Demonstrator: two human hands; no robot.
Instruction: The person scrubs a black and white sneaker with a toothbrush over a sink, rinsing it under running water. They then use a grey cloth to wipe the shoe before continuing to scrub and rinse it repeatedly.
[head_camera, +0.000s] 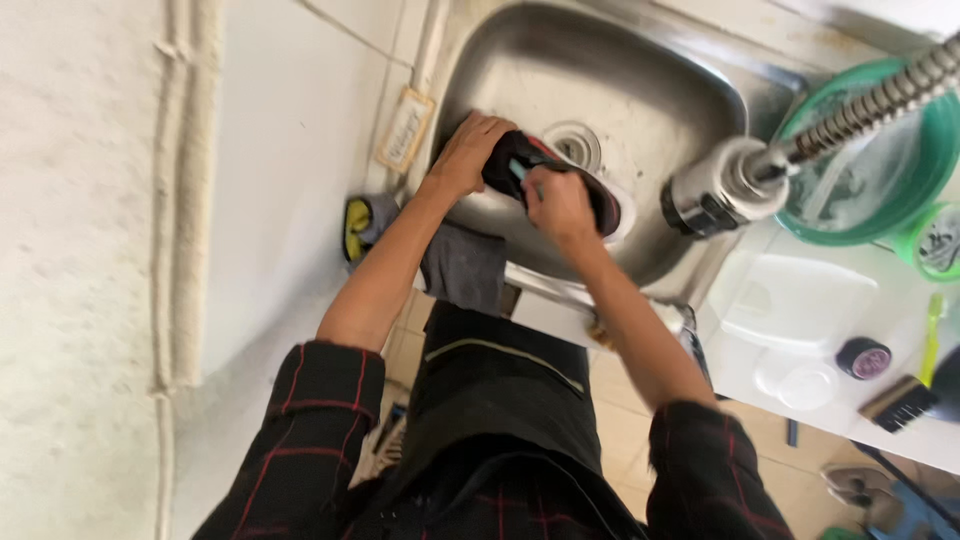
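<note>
Over the steel sink (640, 90), my left hand (468, 150) grips the near end of a dark shoe (520, 165) with red trim. My right hand (558, 200) is closed on a small teal-handled brush (518, 170), pressed against the shoe's upper side. The shoe's far end with its pale sole rim (618, 215) sticks out past my right hand, close to the drain (573, 143). Both forearms are bare, with dark plaid sleeves pushed up.
A pull-out spray faucet (730, 185) on a metal hose hangs over the sink's right side. A green basin (880, 170), a clear lidded container (800, 300), a small round tin (863, 357) and a scrub brush (900, 402) sit on the counter. A grey cloth (462, 265) drapes over the sink's front edge.
</note>
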